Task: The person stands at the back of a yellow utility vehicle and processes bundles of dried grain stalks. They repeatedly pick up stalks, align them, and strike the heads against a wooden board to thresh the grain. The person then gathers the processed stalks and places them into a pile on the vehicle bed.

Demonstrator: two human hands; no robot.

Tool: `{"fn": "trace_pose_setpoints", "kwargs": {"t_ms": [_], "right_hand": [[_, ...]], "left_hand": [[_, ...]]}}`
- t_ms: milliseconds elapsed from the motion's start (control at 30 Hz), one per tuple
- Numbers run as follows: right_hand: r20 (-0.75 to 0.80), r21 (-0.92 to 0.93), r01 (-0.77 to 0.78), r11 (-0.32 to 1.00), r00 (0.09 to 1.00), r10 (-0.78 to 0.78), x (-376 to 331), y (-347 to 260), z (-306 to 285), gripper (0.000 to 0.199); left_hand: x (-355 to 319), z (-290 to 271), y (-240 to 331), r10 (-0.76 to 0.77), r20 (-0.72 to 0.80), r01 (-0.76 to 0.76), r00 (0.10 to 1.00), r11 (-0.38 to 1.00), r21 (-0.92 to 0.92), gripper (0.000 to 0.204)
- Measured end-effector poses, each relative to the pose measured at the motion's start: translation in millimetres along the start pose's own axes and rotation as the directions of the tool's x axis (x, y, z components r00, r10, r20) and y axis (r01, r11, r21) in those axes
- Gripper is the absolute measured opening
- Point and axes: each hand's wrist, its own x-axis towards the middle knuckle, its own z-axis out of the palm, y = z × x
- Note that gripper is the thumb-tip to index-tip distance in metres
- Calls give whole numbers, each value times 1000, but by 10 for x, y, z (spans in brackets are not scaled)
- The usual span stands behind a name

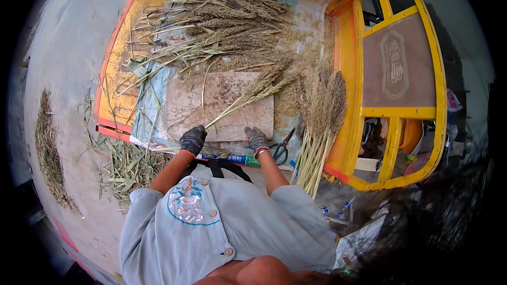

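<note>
My left hand point(193, 140), in a dark grey glove, is closed round the cut ends of a few pale broomcorn-like stalks point(232, 106). Their seed heads fan out up and to the right across a wooden board point(182, 92). At the board's near right edge, my right hand point(257, 138), also gloved, rests with fingers stretched out and nothing visible in it. Just right of it lie black-handled scissors point(282, 149). Beyond them, a gathered bundle of stalks point(322, 111) leans with its heads pointing away from me.
A large heap of seed-headed stalks point(227, 16) covers the far part of the yellow cart bed point(113, 68). A yellow frame with a brown panel point(398, 55) stands on the right. Stripped leaves point(129, 166) and a strip of dry plants point(47, 153) lie on the ground at left.
</note>
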Motion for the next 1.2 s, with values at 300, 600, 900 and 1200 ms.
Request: {"fn": "trace_pose_setpoints", "kwargs": {"t_ms": [300, 600, 900, 1200], "right_hand": [[69, 588, -76, 806, 997, 44, -423, -1131, 1485, 34], [-153, 703, 286, 651, 955, -255, -881, -2361, 145, 16], [-406, -595, 255, 762, 723, -559, -698, -1591, -2297, 31], [-575, -678, -60, 733, 664, -478, -563, -320, -2958, 55]], "left_hand": [[-720, -121, -170, 160, -352, -174, 922, 985, -10, 21], [-909, 620, -1416, 36, -241, -53, 970, 997, -63, 26], [-649, 1073, -1913, -296, -17, 295, 955, 954, -55, 32], [-493, 1057, -1974, -385, 42, 386, 922, 922, -23, 38]]}}
